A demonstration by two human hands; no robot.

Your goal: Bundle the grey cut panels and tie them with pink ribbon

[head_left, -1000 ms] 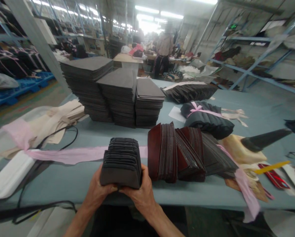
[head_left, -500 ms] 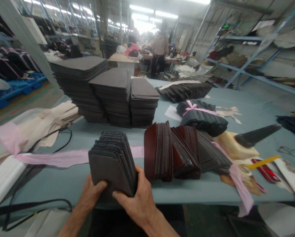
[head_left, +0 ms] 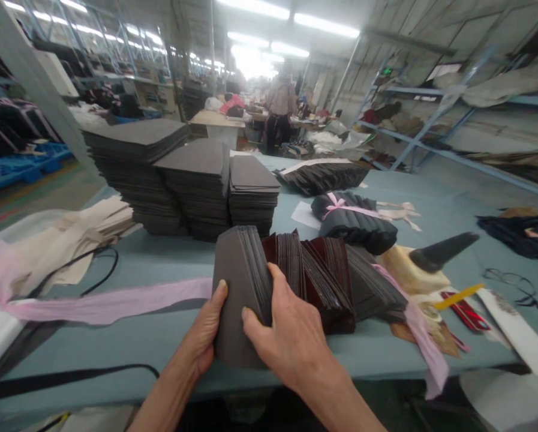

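Both my hands grip a thick bundle of dark grey cut pieces (head_left: 237, 282), standing on edge on the blue-grey table (head_left: 161, 336). My left hand (head_left: 203, 336) clasps its left side with the thumb on the front face. My right hand (head_left: 291, 327) wraps over its right side and top. The bundle leans against a row of maroon and dark pieces (head_left: 327, 276) fanned out on edge. A pink ribbon (head_left: 107, 300) lies across the table and passes behind the bundle.
Tall stacks of dark grey sheets (head_left: 183, 174) stand behind. A ribbon-tied dark bundle (head_left: 354, 216), another fanned pile (head_left: 322, 174), a dark cone on tan material (head_left: 439, 252), a yellow strip (head_left: 457, 296) and glasses (head_left: 511, 279) lie right. Beige fabric and black cords are left. A person stands far back.
I have turned the grey bundle up on edge and shifted it right, against the maroon row. My right hand moved up over its top and side.
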